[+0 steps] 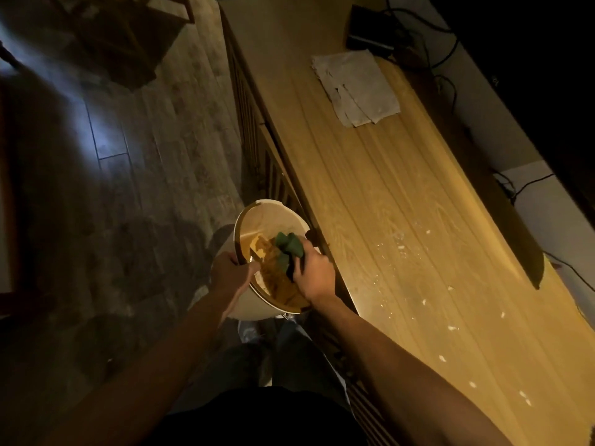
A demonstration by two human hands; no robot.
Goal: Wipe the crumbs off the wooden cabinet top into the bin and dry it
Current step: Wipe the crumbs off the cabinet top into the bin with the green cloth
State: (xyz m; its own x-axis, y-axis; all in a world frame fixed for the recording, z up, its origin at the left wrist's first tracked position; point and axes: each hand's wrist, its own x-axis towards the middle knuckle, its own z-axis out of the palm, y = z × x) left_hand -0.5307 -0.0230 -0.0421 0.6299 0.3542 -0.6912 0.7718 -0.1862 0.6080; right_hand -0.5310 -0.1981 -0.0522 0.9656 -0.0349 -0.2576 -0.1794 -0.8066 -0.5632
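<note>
Crumbs [450, 320] lay scattered on cabinet top [370, 175] at approx. 4 o'clock, w/ bin [240, 305] held against its front edge at 6 o'clock. L hand [230, 268] gripped bin rim; R hand [314, 273] clutched green sponge [288, 251] over bin opening. Grey cloth [355, 86] lay at 1 o'clock. Risk: bin tipping if L grip slackened; crumbs likely to miss bin, falling to floor [128, 175].

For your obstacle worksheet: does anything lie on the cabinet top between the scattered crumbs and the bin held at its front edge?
Nothing visible: bare wood separates the crumbs from the bin. The grey cloth lies farther along.
</note>
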